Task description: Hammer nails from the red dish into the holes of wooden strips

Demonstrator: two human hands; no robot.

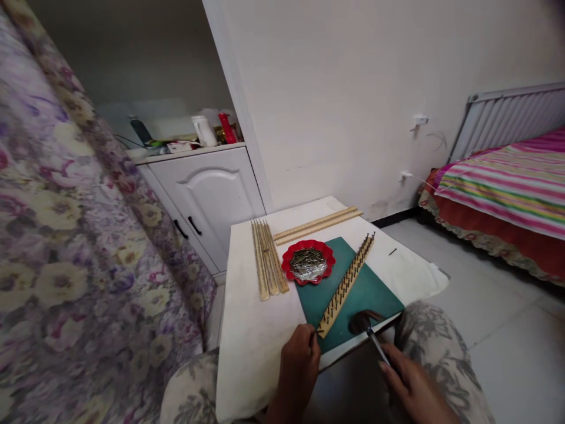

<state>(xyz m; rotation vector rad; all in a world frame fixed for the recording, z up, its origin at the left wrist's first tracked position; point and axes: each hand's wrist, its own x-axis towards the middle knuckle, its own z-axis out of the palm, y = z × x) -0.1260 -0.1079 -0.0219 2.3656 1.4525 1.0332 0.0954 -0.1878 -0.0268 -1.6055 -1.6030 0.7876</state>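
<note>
"What is the left hand doing?"
"The left hand (301, 351) is closed, pinching a thin dark metal nail (319, 331) at the near end of a long pale wooden strip (346, 287) studded with 2 rows of dark nails."
"Where does that strip lie?"
"Slantwise across a flat green rectangular board (380, 295), on a table with a white cover (245, 341)."
"And the right hand?"
"The right hand (408, 377) is wrapped around the handle of a dark-headed hammer (374, 341). Its head is blurred above the board's near edge, so I can't tell if they touch."
"Anything else nearby?"
"A red scalloped dish (286, 259) full of loose metal nails (308, 263) overlaps the board's far left corner. Nail-studded wooden strips (268, 265) lie left of it, and 2 bare-looking pale wooden strips (318, 225) lie behind."
</note>
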